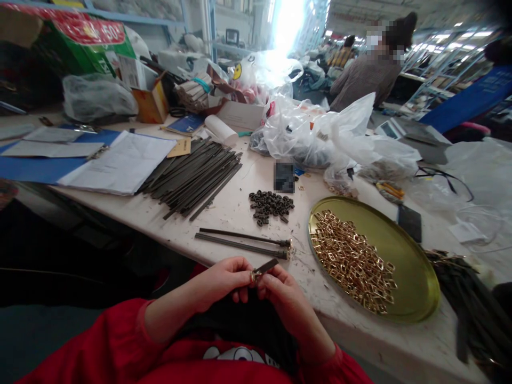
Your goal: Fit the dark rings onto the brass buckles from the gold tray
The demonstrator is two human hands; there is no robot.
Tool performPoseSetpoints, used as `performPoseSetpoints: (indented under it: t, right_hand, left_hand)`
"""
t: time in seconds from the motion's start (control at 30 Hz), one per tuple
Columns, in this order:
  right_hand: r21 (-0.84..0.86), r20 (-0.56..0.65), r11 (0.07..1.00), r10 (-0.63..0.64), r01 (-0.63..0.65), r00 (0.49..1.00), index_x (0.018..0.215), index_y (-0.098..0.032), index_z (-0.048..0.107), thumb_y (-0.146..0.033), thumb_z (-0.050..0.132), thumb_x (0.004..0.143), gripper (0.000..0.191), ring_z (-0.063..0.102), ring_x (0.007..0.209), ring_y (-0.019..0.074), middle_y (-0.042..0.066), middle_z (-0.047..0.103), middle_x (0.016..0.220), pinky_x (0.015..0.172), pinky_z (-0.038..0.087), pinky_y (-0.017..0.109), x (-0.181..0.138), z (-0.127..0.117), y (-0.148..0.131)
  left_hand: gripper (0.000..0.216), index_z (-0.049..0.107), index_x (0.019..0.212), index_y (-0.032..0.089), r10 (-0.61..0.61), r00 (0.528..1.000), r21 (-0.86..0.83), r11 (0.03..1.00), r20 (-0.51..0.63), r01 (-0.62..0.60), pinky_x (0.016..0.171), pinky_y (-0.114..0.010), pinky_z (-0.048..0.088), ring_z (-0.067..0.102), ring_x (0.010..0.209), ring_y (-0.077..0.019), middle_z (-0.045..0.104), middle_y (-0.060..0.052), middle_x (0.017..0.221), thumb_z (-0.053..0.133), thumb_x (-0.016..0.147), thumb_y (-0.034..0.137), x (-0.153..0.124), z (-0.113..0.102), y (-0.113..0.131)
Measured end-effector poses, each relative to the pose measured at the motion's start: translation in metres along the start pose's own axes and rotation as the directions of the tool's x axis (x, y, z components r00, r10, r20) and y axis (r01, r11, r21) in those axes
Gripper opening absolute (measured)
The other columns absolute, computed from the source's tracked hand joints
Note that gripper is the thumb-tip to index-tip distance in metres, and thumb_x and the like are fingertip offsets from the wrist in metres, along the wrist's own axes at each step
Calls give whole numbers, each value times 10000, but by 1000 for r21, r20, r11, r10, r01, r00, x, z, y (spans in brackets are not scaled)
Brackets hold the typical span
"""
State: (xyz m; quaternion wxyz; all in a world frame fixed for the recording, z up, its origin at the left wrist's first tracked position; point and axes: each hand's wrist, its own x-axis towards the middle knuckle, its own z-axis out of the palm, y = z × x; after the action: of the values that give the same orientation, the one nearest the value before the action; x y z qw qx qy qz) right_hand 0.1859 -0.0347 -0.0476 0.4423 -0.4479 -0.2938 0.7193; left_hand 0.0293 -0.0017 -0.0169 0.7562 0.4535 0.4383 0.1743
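Note:
My left hand [226, 277] and my right hand [280, 293] meet just below the table's near edge, both pinched on the end of a narrow dark strap [266, 265] with a small gold buckle at its tip. Two finished dark straps [244, 242] lie on the table right above my hands. A pile of small black loops [271, 206] sits beyond them. To the right, a round gold tray [416, 266] holds several gold buckles [352, 261].
A heap of dark straps [196, 178] and papers on a blue folder [116, 162] lie at left. Plastic bags [320, 136], boxes and clutter fill the back. More dark straps [468, 298] lie at far right. Another person [368, 69] works beyond the table.

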Motion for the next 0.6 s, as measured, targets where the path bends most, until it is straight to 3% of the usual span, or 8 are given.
performPoseSetpoints:
  t: [0.27,0.47,0.6]
  right_hand:
    - [-59,-42,994,-93,90,995,700,-180,541,-340,663,714,202,424,525,83,-56,518,567,525,323,210,-1,-2,3]
    - [-38,-33,996,-83,82,996,711,-184,503,-356,652,728,228,412,521,83,-62,493,552,523,307,214,-3,-2,5]
    - [-104,-65,990,-103,96,993,703,-187,504,-377,662,704,247,417,522,88,-61,506,561,514,317,214,-4,2,2]
  left_hand:
    - [234,503,810,135,76,996,11,997,54,-77,475,-181,360,508,529,-63,576,8,757,536,777,364,-2,-1,-3]
    - [205,502,818,137,125,992,147,982,-33,-118,451,-178,312,438,491,-53,555,23,719,507,788,340,-8,2,0]
    - [275,496,845,143,173,984,176,970,-34,-165,469,-183,314,415,504,-58,545,18,725,464,806,414,-10,4,2]
